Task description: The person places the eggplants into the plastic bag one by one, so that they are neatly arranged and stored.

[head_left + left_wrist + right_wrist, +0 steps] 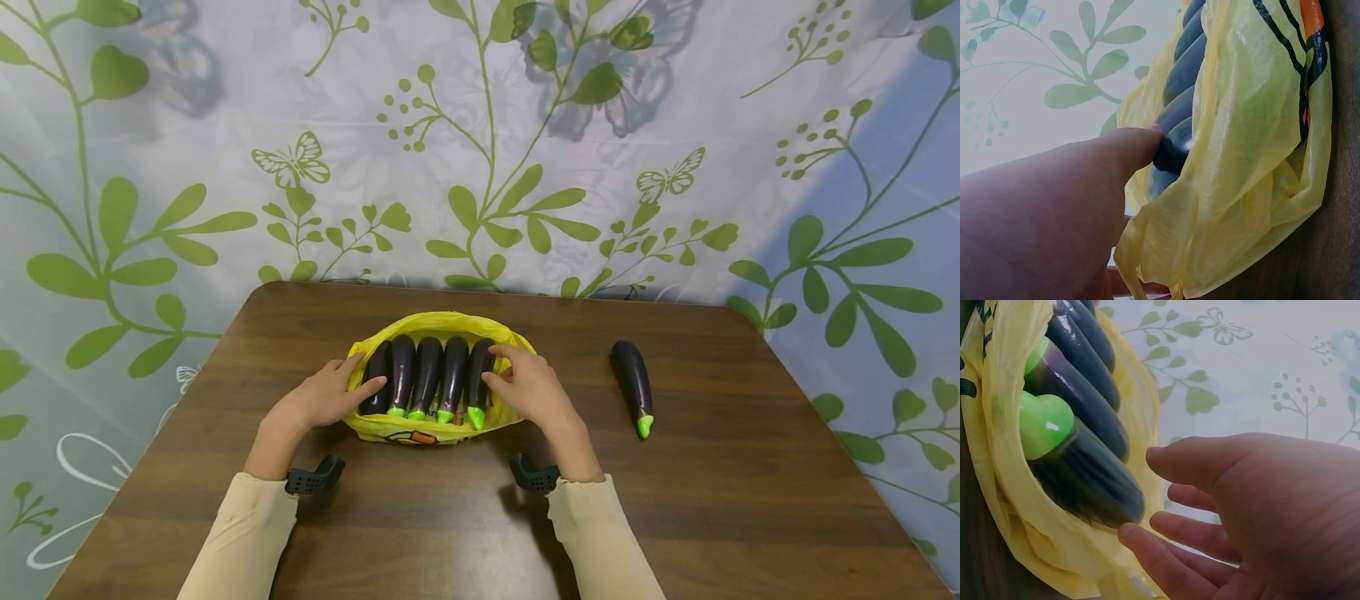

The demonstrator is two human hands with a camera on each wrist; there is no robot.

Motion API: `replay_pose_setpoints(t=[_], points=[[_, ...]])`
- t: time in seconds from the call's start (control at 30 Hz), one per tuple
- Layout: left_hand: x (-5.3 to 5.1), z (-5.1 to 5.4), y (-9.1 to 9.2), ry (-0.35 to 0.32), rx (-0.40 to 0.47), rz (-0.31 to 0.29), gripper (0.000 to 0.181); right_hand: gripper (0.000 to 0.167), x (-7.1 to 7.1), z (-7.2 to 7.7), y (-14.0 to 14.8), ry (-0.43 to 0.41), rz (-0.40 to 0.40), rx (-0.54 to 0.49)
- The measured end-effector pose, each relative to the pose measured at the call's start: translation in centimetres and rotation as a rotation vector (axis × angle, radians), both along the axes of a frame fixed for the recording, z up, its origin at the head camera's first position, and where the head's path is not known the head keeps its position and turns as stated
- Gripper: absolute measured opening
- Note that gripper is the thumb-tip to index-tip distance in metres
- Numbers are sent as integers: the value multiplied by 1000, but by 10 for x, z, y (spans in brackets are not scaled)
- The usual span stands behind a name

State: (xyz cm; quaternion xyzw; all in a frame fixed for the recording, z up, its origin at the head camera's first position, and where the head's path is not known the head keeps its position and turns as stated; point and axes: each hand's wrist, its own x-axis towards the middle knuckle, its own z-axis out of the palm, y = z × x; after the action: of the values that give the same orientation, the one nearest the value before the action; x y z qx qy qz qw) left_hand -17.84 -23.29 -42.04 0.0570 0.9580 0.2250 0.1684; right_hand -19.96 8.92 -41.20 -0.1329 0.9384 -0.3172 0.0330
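A yellow plastic bag (442,321) lies with its mouth open, holding several dark purple eggplants (428,375) side by side, most showing bright green stem ends. At the bag's left end is my left hand (326,393), its thumb extended over the leftmost eggplant (1175,147) and other fingers along the outside of the bag. My right hand (534,387) is at the right end, beside the rightmost eggplant (1094,475). Its fingers are spread and loosely bent, with nothing gripped between them. The undersides of the eggplants are hidden in the bag.
A single eggplant (633,385) lies on the brown wooden table (720,500), right of the bag. Behind the table hangs a pale cloth (420,192) printed with green leaves and butterflies.
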Motion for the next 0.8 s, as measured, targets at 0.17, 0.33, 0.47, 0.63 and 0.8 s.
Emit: replay_pose_setpoints(t=[0.17, 0.33, 0.47, 0.63, 0.8], points=[[0, 0, 0, 0, 0, -1, 92, 49, 1, 5, 2, -3, 0, -6], [-1, -1, 1, -2, -5, 2, 92, 50, 1, 8, 5, -14, -2, -31], [0, -1, 1, -2, -2, 5, 92, 51, 1, 9, 8, -10, 3, -43], [0, -1, 1, -4, 5, 8, 93, 51, 1, 11, 11, 11, 4, -40], [0, -1, 1, -4, 1, 7, 92, 50, 1, 13, 14, 22, -3, -42]])
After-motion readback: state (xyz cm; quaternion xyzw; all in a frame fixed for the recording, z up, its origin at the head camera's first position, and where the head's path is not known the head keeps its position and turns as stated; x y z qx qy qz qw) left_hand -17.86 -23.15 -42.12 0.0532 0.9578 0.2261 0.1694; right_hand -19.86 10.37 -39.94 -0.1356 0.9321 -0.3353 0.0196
